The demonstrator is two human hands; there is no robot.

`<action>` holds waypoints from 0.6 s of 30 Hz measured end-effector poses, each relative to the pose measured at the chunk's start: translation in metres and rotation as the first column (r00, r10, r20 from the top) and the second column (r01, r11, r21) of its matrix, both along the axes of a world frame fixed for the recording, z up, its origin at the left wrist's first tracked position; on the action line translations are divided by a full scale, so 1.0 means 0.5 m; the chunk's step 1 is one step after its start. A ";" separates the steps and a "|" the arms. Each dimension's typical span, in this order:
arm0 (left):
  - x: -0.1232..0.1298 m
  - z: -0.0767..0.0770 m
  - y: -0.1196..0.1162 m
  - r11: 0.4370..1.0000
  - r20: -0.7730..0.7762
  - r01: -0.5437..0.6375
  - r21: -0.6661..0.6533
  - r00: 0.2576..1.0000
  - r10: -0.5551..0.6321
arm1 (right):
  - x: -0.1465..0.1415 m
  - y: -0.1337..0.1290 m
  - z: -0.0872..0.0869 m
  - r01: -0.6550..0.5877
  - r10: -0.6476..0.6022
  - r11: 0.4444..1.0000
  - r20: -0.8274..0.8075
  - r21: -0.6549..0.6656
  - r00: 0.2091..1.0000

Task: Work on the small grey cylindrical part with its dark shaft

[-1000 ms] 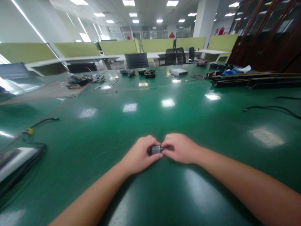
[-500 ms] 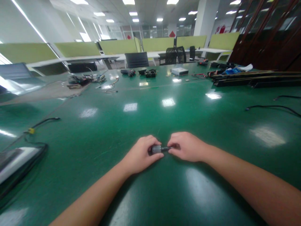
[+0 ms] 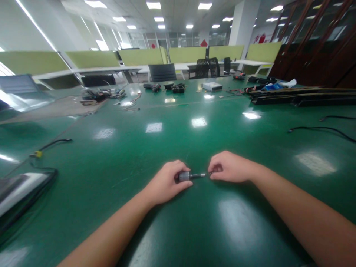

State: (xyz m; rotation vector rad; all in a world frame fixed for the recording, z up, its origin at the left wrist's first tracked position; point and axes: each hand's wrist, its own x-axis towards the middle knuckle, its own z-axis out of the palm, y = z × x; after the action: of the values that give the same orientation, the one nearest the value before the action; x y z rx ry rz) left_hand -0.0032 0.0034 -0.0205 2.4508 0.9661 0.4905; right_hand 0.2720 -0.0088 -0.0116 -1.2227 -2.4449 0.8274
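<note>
My left hand (image 3: 167, 182) is closed round a screwdriver (image 3: 184, 176) with a dark handle end, a grey collar and a thin black shaft. Its bright metal tip (image 3: 203, 174) points right, just above the green table. The handle's rear is hidden in my palm. A short gap separates that tip from my right hand (image 3: 229, 167), whose thumb and fingertips are pinched together. Between them shows a small dark piece (image 3: 212, 172), too small to name.
The glossy green table (image 3: 167, 148) carries a grey-white device with a black cable (image 3: 51, 174) at left. Black cables (image 3: 322, 128) lie at right. Long dark strips (image 3: 294, 97) are stacked farther back, near a silver box (image 3: 212, 86) and loose electronic parts (image 3: 104, 94).
My right hand has drawn away to the right from the screwdriver's shaft, uncovering the metal tip. My left hand has hardly moved and keeps its hold.
</note>
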 end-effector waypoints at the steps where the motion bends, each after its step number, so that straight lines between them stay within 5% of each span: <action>1: 0.000 0.001 -0.001 1.000 0.000 0.001 0.001 1.000 -0.001 | -0.001 0.000 0.000 0.007 -0.007 1.000 -0.008 0.008 1.000; 18: 0.026 -0.013 0.021 1.000 0.010 0.009 -0.001 1.000 -0.009 | -0.082 0.008 -0.057 0.031 -0.011 0.967 -0.077 0.255 0.997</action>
State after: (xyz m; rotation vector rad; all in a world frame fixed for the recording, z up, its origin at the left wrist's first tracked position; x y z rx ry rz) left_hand 0.0099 0.0140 -0.0269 2.4482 0.9514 0.4981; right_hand 0.2310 -0.0046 -0.0401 -1.1000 -2.3845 0.5205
